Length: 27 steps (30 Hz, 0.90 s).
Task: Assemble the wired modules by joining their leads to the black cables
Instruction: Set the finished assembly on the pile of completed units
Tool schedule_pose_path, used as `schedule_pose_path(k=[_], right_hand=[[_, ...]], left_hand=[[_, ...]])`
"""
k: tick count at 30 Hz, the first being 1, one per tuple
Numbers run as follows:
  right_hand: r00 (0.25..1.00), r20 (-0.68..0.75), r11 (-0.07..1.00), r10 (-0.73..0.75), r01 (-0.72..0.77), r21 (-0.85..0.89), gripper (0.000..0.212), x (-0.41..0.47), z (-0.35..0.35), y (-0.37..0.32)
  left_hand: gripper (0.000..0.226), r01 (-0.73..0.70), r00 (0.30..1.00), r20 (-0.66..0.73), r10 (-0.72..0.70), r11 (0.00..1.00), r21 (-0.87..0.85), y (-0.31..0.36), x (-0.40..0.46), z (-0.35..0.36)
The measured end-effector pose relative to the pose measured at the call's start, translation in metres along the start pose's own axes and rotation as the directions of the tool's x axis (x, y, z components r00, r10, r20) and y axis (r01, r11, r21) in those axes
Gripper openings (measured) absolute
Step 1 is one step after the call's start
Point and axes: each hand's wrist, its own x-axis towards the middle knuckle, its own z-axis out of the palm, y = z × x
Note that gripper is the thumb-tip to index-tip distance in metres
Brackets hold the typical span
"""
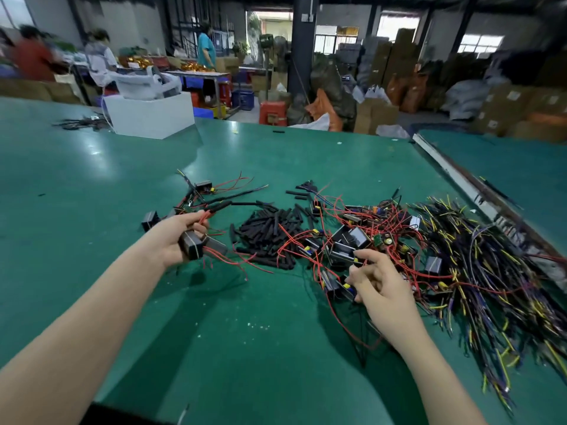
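Green worktop [92,185] fills the head view, the only one. Left hand [181,237] is raised above it, its grip clenched round a black module [191,247] with red leads [227,261] trailing loose, and a black cable [242,204] runs off from the fingers toward the far side. Right hand [380,285] hangs over the module pile [346,246], fingers loosely curled and holding nothing that I can see. Sleeves [267,237] lie heaped between the hands; the cable bundle [478,265] sprawls at the right, well apart from the left hand.

Risk, as I judge it: red leads in the pile cross one another, so lifting one module may drag its neighbours. Loose leads under the left hand could also snag on the sleeves
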Motion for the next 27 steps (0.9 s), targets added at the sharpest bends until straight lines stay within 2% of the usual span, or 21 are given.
schedule_pose_path(k=[5,7,8,9,10,11,12,13,14,16,19,24,27], right_hand=[[1.0,-0.01,0.999,0.013,-0.014,-0.038,0.019,0.002,0.0,0.002],[1.0,-0.005,0.998,0.027,-0.027,-0.059,0.022,0.002,0.0,0.002],[1.0,-0.004,0.997,0.031,-0.031,-0.066,0.023,0.002,0.0,0.002],[0.999,-0.003,0.997,0.033,-0.033,-0.074,0.024,0.002,0.0,0.002],[0.999,-0.001,0.996,0.033,-0.033,-0.082,0.025,0.002,0.0,0.002],[0.999,0.002,0.995,0.034,-0.034,-0.091,0.025,0.002,0.0,0.003],[0.999,0.007,0.995,0.036,-0.035,-0.096,0.025,0.002,0.0,0.003],[0.999,0.012,0.994,0.037,-0.035,-0.099,0.024,0.003,0.0,0.003],[0.999,0.016,0.994,0.037,-0.035,-0.101,0.023,0.003,0.0,0.004],[0.999,0.025,0.994,0.036,-0.033,-0.106,0.022,0.004,0.001,0.005],[0.999,0.029,0.994,0.035,-0.032,-0.105,0.021,0.005,0.001,0.006],[0.999,0.033,0.994,0.023,-0.02,-0.108,0.019,0.005,0.002,0.005],[0.999,0.034,0.994,0.028,-0.025,-0.106,0.019,0.005,0.002,0.006]], left_hand=[[0.019,-0.05,0.998,0.032,0.052,0.998,-0.047,0.038,0.019,-0.007],[0.02,-0.096,0.995,-0.006,0.096,0.995,0.027,0.049,0.029,-0.004],[0.022,-0.133,0.988,-0.055,0.142,0.982,0.135,0.052,0.035,-0.002],[0.025,-0.168,0.971,-0.11,0.211,0.935,0.313,0.053,0.041,-0.001],[0.027,-0.173,0.946,-0.144,0.291,0.826,0.537,0.052,0.047,0.0],[0.027,-0.15,0.912,-0.154,0.38,0.659,0.737,0.05,0.051,-0.001],[0.024,-0.123,0.877,-0.135,0.462,0.487,0.865,0.049,0.055,-0.002],[0.018,-0.114,0.853,-0.098,0.512,0.367,0.923,0.046,0.057,-0.003],[0.013,-0.12,0.845,-0.064,0.531,0.304,0.945,0.044,0.058,-0.002],[0.012,-0.143,0.832,-0.003,0.555,0.219,0.965,0.04,0.057,-0.001],[0.03,-0.155,0.789,0.065,0.611,0.096,0.983,0.033,0.053,0.003],[0.036,-0.189,0.739,0.169,0.652,-0.04,0.981,0.022,0.044,0.015],[0.034,-0.257,0.718,0.262,0.645,-0.105,0.961,0.009,0.036,0.03]])
